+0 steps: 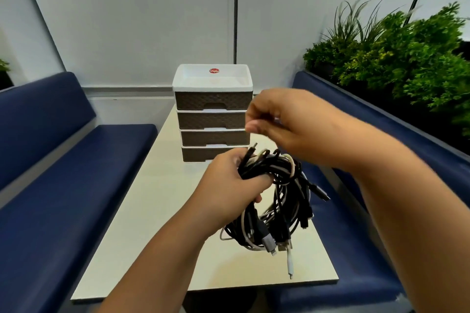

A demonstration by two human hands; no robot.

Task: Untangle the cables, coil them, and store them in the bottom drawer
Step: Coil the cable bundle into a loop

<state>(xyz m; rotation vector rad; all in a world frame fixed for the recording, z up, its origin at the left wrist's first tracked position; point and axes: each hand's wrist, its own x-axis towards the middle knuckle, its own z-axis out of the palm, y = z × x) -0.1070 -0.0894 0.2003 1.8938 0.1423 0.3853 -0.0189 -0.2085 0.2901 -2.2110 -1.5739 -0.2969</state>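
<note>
The left hand's grip (232, 180) clamps the tangled cable bundle (277, 201) above the worktop (152, 211); right hand's grip (277, 119) curled, contents unclear. Beyond stands the four-drawer organizer (213, 112), its drawers closed.

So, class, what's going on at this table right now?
A person holds up a tangled bundle of cables over the table, the left hand gripping its top. The right hand hovers above with fingers curled; whether it pinches anything is unclear. The drawer unit stands behind, all drawers closed, so nothing is stored yet.
</note>
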